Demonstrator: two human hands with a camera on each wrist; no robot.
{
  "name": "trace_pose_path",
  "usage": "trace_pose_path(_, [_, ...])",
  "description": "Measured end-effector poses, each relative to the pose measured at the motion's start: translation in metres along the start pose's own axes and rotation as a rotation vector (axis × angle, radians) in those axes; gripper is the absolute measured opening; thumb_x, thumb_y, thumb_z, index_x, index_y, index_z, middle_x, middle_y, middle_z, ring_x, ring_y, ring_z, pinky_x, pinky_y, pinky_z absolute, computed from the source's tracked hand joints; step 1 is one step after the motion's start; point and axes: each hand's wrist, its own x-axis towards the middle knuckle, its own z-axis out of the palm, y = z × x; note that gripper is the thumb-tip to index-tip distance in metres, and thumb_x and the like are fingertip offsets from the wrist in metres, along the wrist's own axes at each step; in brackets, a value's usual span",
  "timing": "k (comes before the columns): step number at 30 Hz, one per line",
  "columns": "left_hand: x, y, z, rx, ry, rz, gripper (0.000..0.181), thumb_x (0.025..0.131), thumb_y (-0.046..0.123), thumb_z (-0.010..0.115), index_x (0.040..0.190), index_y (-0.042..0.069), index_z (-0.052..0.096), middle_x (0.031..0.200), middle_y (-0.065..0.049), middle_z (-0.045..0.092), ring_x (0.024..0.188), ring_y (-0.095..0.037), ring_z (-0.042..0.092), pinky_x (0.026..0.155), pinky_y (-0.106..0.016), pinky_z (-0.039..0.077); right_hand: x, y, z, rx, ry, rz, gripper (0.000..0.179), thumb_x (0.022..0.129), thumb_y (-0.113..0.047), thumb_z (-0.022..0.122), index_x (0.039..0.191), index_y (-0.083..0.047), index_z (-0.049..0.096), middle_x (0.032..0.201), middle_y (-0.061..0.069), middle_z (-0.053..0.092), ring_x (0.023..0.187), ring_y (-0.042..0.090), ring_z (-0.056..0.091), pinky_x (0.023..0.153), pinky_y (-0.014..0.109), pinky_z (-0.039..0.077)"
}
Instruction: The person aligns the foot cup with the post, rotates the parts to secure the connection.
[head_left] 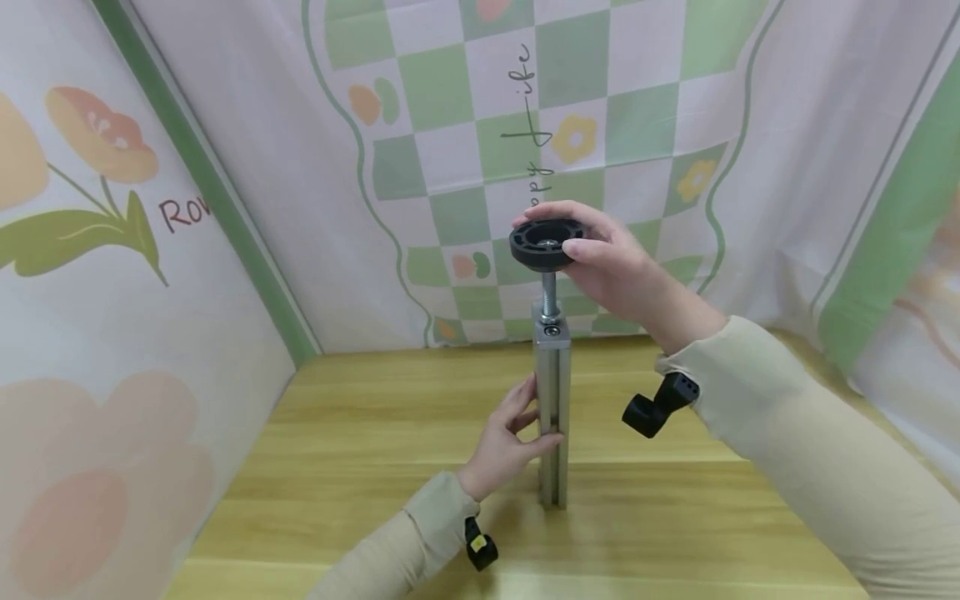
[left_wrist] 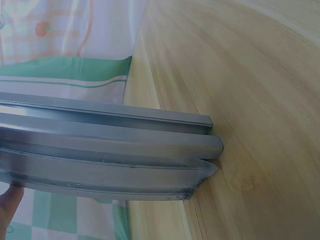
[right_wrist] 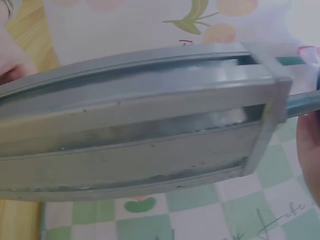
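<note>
An aluminium extrusion profile (head_left: 553,400) stands upright on the wooden table, with grooves along its sides. My left hand (head_left: 501,450) grips it around the lower middle, thumb across the near side. On its top sits an end plate (head_left: 553,337), from which a threaded rod (head_left: 550,293) rises to a round black levelling foot (head_left: 534,257). My right hand (head_left: 615,260) holds that foot by its rim, thumb on top and fingers round the far side. In the left wrist view the profile's lower end (left_wrist: 195,165) meets the table. The right wrist view shows the end plate (right_wrist: 267,105) close up.
The wooden table (head_left: 360,433) spreads out around the profile. A checked, flower-printed cloth (head_left: 450,150) hangs behind it, with printed cloth walls (head_left: 112,325) at both sides. Small black wrist cameras (head_left: 651,414) hang from both sleeves.
</note>
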Motion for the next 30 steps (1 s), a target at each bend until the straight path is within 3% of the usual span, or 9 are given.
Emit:
trace_pose_path(5, [-0.001,0.000,0.001,0.003,-0.006,0.038,0.083,0.081,-0.010,0.066,0.149,0.010,0.023,0.146,-0.023,0.033,0.128,-0.029,0.043,0.103,-0.040,0.045,-0.004,-0.015,0.011,-0.252,0.160,0.071,0.042,0.086,-0.001,0.052,0.126,-0.012,0.054,0.117,0.008,0.057,0.102,0.016,0.058,0.087,0.022,0.051])
trace_pose_path(10, [-0.001,0.001,0.002,0.006,0.000,0.007,0.082,0.081,-0.011,0.066,0.149,0.006,0.023,0.147,-0.021,0.032,0.130,-0.030,0.041,0.104,-0.036,0.044,-0.002,-0.024,0.022,-0.437,0.259,0.128,0.041,0.085,0.003,0.058,0.124,-0.010,0.052,0.111,0.006,0.058,0.092,0.014,0.061,0.077,0.020,0.053])
trace_pose_path(13, [-0.002,0.003,0.003,0.012,0.001,-0.015,0.081,0.081,-0.011,0.066,0.148,0.002,0.022,0.148,-0.021,0.031,0.132,-0.029,0.039,0.104,-0.033,0.044,-0.002,-0.027,0.028,-0.579,0.323,0.155,0.042,0.085,-0.002,0.064,0.124,-0.008,0.050,0.106,0.004,0.058,0.086,0.014,0.061,0.071,0.020,0.052])
trace_pose_path(17, [-0.002,0.002,0.004,0.007,0.001,-0.005,0.083,0.081,-0.011,0.066,0.149,0.007,0.022,0.148,-0.021,0.030,0.132,-0.024,0.039,0.103,-0.033,0.044,-0.001,-0.029,0.035,-0.802,0.415,0.193,0.048,0.082,-0.015,0.072,0.124,-0.008,0.050,0.106,0.002,0.053,0.084,0.014,0.057,0.067,0.020,0.047])
trace_pose_path(24, [-0.001,-0.001,0.004,-0.007,-0.006,0.053,0.091,0.081,-0.011,0.066,0.149,0.031,0.024,0.147,-0.022,0.032,0.129,-0.018,0.042,0.102,-0.036,0.046,0.001,-0.028,0.043,-0.973,0.520,0.178,0.052,0.075,-0.024,0.080,0.116,-0.008,0.053,0.106,0.007,0.046,0.090,0.021,0.051,0.071,0.025,0.045])
trace_pose_path(30, [-0.001,-0.001,0.004,-0.004,-0.009,0.061,0.089,0.081,-0.011,0.066,0.149,0.028,0.023,0.147,-0.022,0.031,0.130,-0.019,0.041,0.102,-0.036,0.046,0.003,-0.025,0.049,-1.066,0.568,0.119,0.058,0.071,-0.027,0.082,0.112,-0.002,0.049,0.104,0.013,0.045,0.091,0.023,0.047,0.073,0.030,0.040])
